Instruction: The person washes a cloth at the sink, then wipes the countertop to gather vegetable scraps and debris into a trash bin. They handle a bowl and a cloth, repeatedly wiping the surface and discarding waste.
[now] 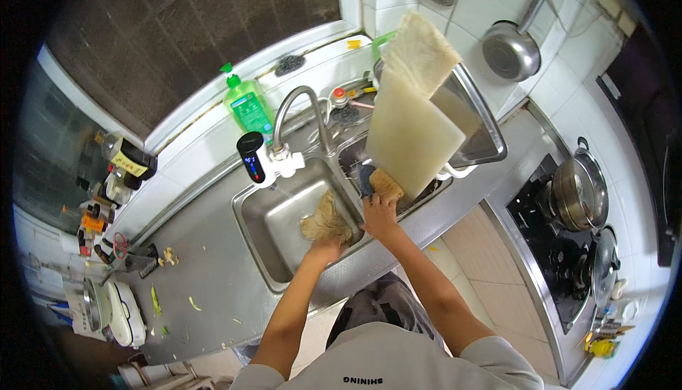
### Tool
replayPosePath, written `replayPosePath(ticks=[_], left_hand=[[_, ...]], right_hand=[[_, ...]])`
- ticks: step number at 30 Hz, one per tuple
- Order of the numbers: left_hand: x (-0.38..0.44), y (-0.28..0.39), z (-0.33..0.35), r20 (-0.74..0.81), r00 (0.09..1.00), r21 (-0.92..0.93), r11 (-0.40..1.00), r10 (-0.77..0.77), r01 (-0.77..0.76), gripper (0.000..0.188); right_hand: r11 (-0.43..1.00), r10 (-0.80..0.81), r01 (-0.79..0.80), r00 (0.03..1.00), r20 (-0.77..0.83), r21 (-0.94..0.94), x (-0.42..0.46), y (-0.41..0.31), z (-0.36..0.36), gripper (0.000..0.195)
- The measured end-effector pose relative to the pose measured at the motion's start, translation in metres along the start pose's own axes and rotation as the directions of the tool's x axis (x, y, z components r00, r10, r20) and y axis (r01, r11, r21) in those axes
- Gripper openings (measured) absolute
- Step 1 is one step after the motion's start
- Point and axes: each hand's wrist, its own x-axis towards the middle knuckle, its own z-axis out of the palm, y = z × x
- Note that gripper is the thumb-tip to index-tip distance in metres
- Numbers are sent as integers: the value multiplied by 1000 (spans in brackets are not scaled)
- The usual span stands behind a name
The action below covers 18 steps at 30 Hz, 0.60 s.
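Observation:
My left hand (325, 251) is at the front edge of the stainless steel sink basin (272, 241), its fingers closed on a bunched, wet-looking tan cloth (326, 218). The cloth hangs into the basin. To the right, my right hand (380, 218) reaches over the second basin with its fingertips against a brown sponge (386, 184). Its thumb lies apart from the sponge, so a grip on it is not plain. A dark blue-grey pad (366, 179) sits beside the sponge. Behind them leans a whitish cutting board (410, 134), with a pale cloth (421, 54) above it.
A curved faucet (303, 91) with a white water filter (269, 165) overhangs the left basin. Green dish soap (248, 105) stands behind. A metal tray (493, 123) leans behind the board. Vegetable scraps (155, 300) lie on the left counter. A gas stove (549, 241) with pots is at right.

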Motion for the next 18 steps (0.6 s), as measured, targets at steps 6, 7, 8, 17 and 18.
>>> replayPosePath(ticks=[6,7,8,17,18], left_hand=[[73,114,-73,136,980,200,973,-145,116,51],[86,128,-89,88,990,213,973,-111,90,51],[100,142,-106,41,996,228,971,-77,66,50],[214,255,-181,-339,873,55,934,351,-354,24],[226,271,-189,-345,855,81,920,386,-383,28]], right_hand=[[922,-37,36,999,4,-386,-56,55,-48,56],[985,-25,24,1000,-1,-173,-58,59,-64,54],[999,-16,16,1000,-4,49,-60,63,-82,51],[807,10,197,938,-346,557,-87,146,-255,18],[808,46,189,924,-380,558,-89,161,-269,16]])
